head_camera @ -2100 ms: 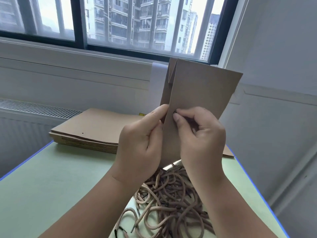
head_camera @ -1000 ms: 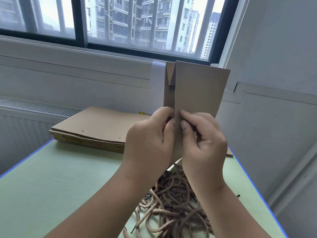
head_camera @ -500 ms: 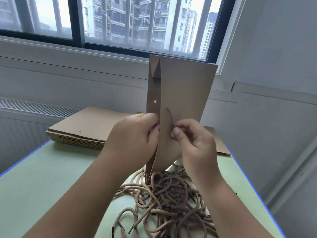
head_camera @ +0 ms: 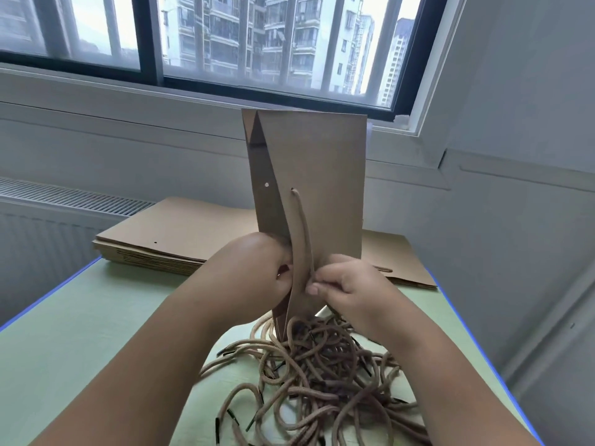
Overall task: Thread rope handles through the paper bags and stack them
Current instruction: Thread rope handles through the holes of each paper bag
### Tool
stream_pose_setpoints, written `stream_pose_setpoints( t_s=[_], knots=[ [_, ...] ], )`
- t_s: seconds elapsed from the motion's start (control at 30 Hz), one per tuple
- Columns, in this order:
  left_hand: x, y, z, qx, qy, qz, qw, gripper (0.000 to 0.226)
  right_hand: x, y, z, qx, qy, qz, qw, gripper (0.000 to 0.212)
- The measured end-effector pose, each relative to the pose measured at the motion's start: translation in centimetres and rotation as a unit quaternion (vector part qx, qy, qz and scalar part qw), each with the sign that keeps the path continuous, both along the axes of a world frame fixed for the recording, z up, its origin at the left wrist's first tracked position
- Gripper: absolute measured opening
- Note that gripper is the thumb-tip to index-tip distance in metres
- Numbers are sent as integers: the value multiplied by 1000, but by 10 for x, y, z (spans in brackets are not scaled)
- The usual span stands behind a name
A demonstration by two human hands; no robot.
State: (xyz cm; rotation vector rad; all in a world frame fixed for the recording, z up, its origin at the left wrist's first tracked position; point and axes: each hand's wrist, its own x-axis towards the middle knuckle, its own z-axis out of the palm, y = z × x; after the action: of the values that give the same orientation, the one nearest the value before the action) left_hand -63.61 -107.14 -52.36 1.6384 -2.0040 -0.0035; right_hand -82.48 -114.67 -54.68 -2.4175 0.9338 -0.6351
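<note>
Rope [head_camera: 302, 226] through held bag's [head_camera: 325, 175] hole

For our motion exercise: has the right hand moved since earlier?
Yes: the right hand, pinching the rope, moved down toward the person, judged against the flat bag stack.

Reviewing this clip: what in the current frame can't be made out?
Head view only.
Fingertips of the left hand: hidden by the paper bag.
The rope beyond its hole: hidden by the bag's front panel.
The rope pile: cut off by the bottom edge.
The flat stack of bags: layers too small to count.
</note>
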Motion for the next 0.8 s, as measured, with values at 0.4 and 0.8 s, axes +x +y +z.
stream_pose_setpoints(
  t_s=[0.4,0.8],
  knots=[
    [6,0,-1,61,-7,-5,998,38,-9,-3,2,4,224,-94,970,20],
    [3,0,-5,71,21,-39,996,32,-8,1,8,205,-148,31,967,22]
  ],
)
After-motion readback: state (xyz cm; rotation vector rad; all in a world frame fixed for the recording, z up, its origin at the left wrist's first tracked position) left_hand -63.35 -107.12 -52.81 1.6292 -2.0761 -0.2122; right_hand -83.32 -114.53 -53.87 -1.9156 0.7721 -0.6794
